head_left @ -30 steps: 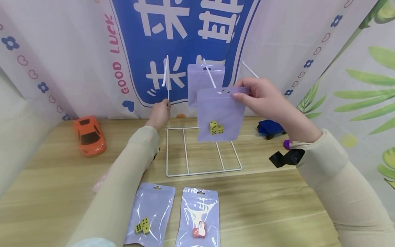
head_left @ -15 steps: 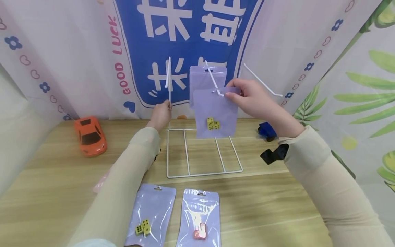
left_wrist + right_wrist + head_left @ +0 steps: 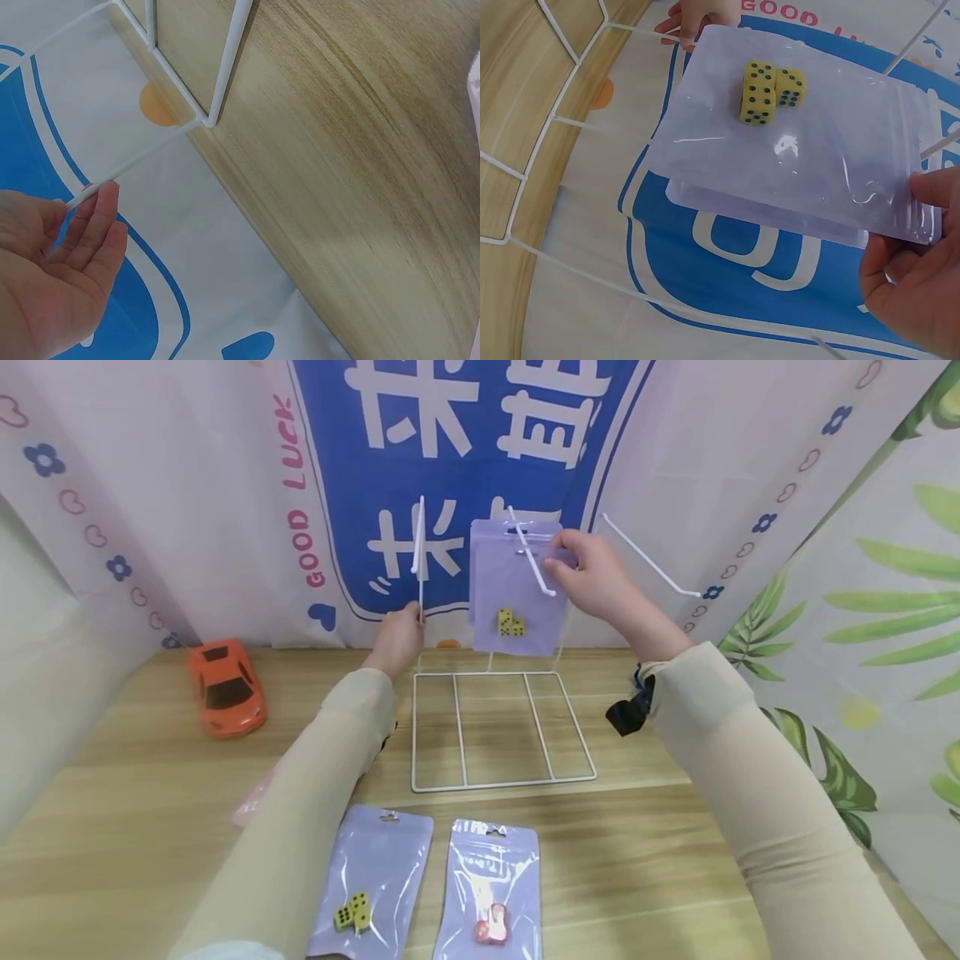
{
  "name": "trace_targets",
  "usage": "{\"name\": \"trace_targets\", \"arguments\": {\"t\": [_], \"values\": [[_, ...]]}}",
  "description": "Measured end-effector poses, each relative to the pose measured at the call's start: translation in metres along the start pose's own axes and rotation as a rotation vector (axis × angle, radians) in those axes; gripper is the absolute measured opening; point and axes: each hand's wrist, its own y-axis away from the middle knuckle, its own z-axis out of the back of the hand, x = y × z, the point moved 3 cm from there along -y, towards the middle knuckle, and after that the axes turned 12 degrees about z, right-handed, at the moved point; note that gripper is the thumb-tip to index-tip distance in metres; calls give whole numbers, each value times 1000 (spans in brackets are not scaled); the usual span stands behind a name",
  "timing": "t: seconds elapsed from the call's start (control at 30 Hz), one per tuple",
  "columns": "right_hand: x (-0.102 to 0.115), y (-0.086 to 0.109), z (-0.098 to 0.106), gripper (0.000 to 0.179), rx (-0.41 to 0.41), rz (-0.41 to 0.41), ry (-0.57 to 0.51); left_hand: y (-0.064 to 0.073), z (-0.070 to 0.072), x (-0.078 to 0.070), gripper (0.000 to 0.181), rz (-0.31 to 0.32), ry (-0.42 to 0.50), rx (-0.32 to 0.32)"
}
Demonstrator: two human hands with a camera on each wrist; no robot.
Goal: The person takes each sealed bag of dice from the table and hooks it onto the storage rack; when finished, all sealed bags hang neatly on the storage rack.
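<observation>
My right hand (image 3: 596, 575) pinches the top right corner of a purple zip bag (image 3: 517, 589) with yellow dice (image 3: 511, 623) in it. The bag hangs on the middle prong (image 3: 534, 556) of a white wire rack (image 3: 504, 787). Behind it, a second purple bag (image 3: 480, 531) hangs on the same prong, mostly covered. My left hand (image 3: 397, 639) holds the rack's left upright wire; in the left wrist view, the thumb and fingers pinch that wire (image 3: 142, 156). In the right wrist view, the thumb lies over the front of the dice bag (image 3: 727, 150).
Two purple bags lie on the table in front: one with yellow dice (image 3: 386, 852), one with red dice (image 3: 491, 860). An orange toy car (image 3: 227, 689) stands at the left. A pink item (image 3: 255, 797) is partly under the left sleeve. Bare prongs (image 3: 648, 560) jut out either side.
My right hand has slid the dice bag back along the middle prong, up against the bag behind it. The left hand keeps its hold on the rack.
</observation>
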Motion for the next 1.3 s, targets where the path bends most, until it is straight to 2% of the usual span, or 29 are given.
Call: {"name": "trace_targets", "arguments": {"t": [0.3, 0.7, 0.9, 1.13, 1.3], "values": [[-7, -11, -4, 14, -16, -46, 30, 2, -2, -1, 19, -1, 12, 10], [-12, -20, -8, 23, -6, -143, 27, 1, -1, -1, 17, -20, 1, -12], [-13, -24, -9, 22, -16, -159, 31, 1, 0, -1, 17, -14, -4, -18], [-17, -15, -9, 27, -19, -126, 64, 2, 0, -2, 16, -19, -13, -19], [-26, 2, -8, 19, -47, -90, 40, 1, 0, -3, 16, -19, -30, -24]]}}
